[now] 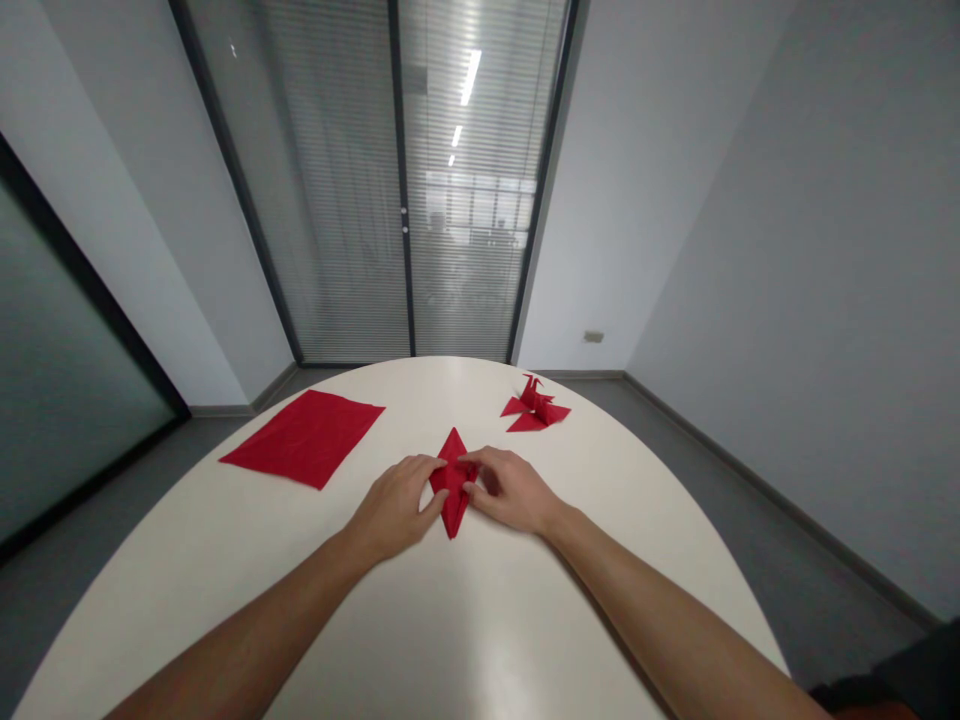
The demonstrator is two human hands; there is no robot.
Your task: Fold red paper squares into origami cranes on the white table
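Note:
A piece of red paper folded into a long, narrow diamond (453,486) lies on the table between my hands, its points facing away from me and toward me. My left hand (396,505) holds its left edge, with the thumb low and the fingertips higher up. On the opposite edge, my right hand (516,490) grips the paper between curled fingers and thumb. The fingers hide parts of both side corners. Folded red paper cranes (537,408) sit close together beyond my right hand; I cannot tell how many.
Flat red paper (307,440) lies on the left side of the round white table (375,640). Past the table's far edge stands a glass partition (465,270) with blinds. A dark object (900,675) shows at the lower right, beside the table.

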